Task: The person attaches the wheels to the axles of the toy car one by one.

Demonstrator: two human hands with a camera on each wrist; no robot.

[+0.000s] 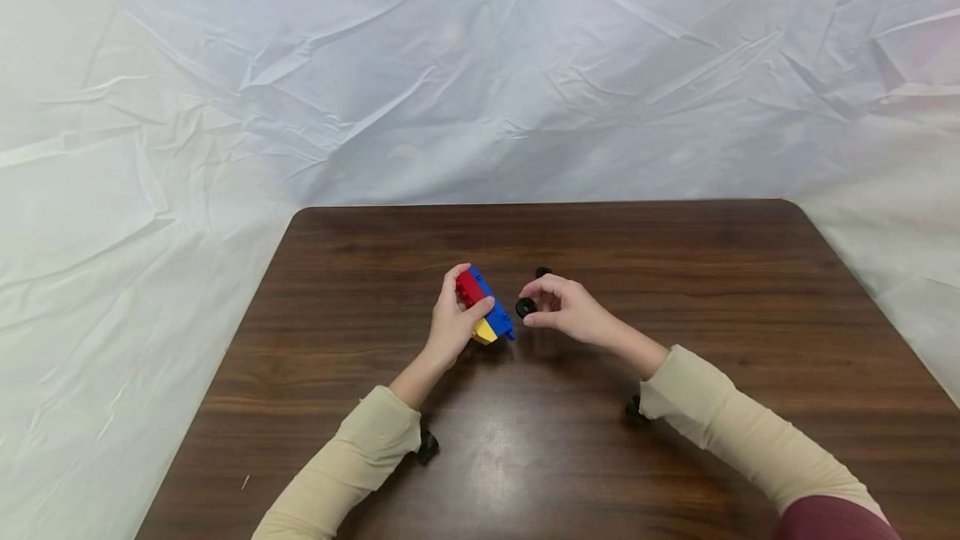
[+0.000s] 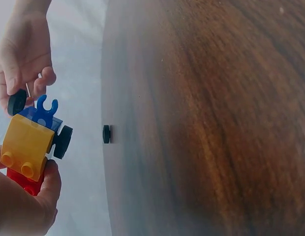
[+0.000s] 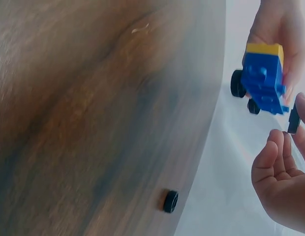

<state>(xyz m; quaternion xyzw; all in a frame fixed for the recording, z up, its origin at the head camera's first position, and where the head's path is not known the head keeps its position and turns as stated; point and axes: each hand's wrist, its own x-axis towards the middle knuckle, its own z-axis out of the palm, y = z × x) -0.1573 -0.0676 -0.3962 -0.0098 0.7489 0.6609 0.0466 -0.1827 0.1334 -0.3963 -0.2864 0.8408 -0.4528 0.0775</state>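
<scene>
My left hand grips a toy car built of blocks, tilted and held up off the table. It has a blue base with a small open hook at one end, a yellow block and a red block. Two black wheels sit along one side, a nearer wheel and a farther one. Beside the car's other side, my right hand pinches a loose black wheel between thumb and fingers, its edge turned to the blue base.
Another black wheel stands on the brown wooden table, just beyond my right hand. Crumpled white sheeting hangs behind the table and along its sides. Small black objects show at both sleeve cuffs.
</scene>
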